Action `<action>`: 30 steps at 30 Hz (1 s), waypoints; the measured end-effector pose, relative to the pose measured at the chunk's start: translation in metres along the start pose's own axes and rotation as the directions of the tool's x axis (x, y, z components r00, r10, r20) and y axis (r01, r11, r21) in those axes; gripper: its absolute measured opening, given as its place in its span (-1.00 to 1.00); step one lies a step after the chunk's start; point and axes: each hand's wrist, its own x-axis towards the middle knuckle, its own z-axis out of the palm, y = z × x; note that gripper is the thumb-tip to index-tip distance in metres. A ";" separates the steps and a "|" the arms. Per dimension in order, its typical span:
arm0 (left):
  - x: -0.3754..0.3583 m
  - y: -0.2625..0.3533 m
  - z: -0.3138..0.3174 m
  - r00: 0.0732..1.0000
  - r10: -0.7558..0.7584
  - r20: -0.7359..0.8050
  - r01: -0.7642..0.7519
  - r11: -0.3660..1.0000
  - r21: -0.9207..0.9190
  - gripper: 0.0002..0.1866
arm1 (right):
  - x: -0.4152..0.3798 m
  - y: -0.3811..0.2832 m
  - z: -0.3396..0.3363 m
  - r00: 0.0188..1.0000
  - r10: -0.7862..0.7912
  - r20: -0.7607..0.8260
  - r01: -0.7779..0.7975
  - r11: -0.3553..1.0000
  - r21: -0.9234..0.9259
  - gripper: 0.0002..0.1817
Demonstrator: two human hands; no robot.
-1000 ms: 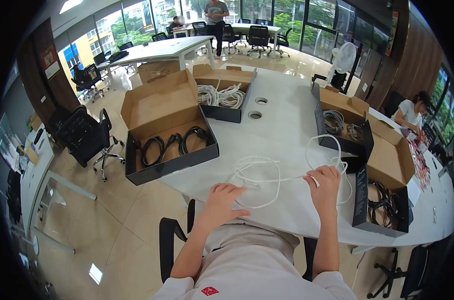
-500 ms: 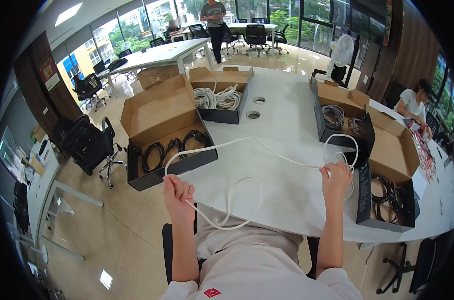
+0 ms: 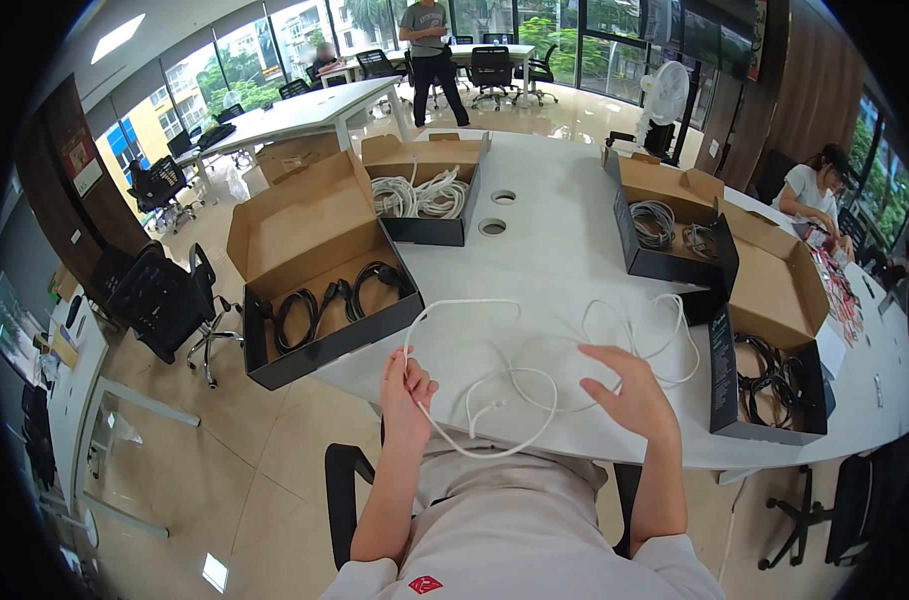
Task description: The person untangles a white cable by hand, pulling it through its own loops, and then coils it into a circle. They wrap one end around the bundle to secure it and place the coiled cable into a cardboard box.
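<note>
A white cable (image 3: 547,405) runs in loose loops over the white table (image 3: 565,270), with a small connector end near the front edge. My left hand (image 3: 408,392) is closed round one stretch of it, above the table's front edge. To the right, my right hand (image 3: 630,392) has its thumb and fingers spread, with nothing between them. More loops of the cable lie on the table just beyond and to the right of that hand.
Open boxes hold black cables (image 3: 325,305) at left, white cables (image 3: 420,192) behind, grey cables (image 3: 657,224) at back right and black cables (image 3: 770,375) at right. A person (image 3: 815,190) sits far right; another person (image 3: 435,65) stands behind.
My right hand has let go of the cable and opened. The stretch between my hands has dropped into loops on the table. My left hand has shifted right, still holding it.
</note>
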 end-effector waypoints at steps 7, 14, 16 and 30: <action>0.009 -0.020 0.001 0.998 -0.062 -0.011 0.062 0.997 0.043 -0.82 | -0.018 -0.026 0.035 0.937 -0.259 -0.236 0.110 0.857 -0.503 -0.65; 0.009 -0.030 0.003 0.999 -0.041 -0.032 0.041 0.999 0.012 -0.83 | -0.018 -0.035 0.107 0.998 0.003 -0.062 -0.023 0.944 -0.329 -0.59; 0.008 -0.034 0.004 0.998 0.003 -0.057 -0.004 1.000 -0.022 -0.83 | -0.013 -0.028 0.124 0.997 0.001 -0.074 -0.032 0.905 -0.423 -0.57; 0.012 -0.016 -0.011 0.954 0.241 -0.178 -0.280 0.929 -0.241 -0.84 | 0.013 0.023 0.115 0.987 -0.030 -0.157 0.010 0.992 -0.128 -0.61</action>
